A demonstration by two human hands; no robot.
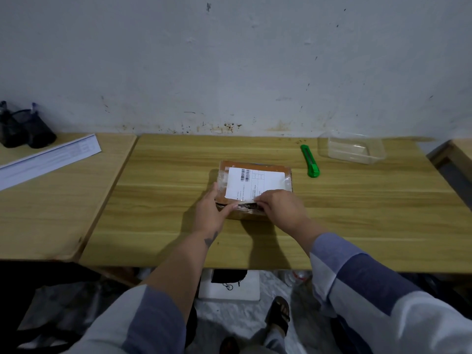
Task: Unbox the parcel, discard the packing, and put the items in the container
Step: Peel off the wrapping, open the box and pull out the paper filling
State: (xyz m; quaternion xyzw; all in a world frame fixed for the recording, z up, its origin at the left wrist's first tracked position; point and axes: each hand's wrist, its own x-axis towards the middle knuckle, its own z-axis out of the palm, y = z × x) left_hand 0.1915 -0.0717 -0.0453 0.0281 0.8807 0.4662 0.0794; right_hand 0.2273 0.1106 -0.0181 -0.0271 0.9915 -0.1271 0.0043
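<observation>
Parcel (255, 185), a small brown cardboard box with a white shipping label (255, 183) on top under clear tape, sat near the middle of the wooden table (357, 213), flaps still taped. Your left hand (213, 213) lay against the box's near-left corner, fingers spread and flat along its left side, thumb stretched across the near edge, steadying rather than gripping. Your right hand (281, 209) covered the near-right corner, fingertips bunched at the label's near edge, apparently pinching at tape there; whether anything was actually caught between them could not be told. Green utility knife (309, 160) lay on the table beyond and to the right of the box, apart from it, untouched. Clear plastic container (353, 149) stood just right of the knife, near the wall (229, 60), nothing visible in it.
</observation>
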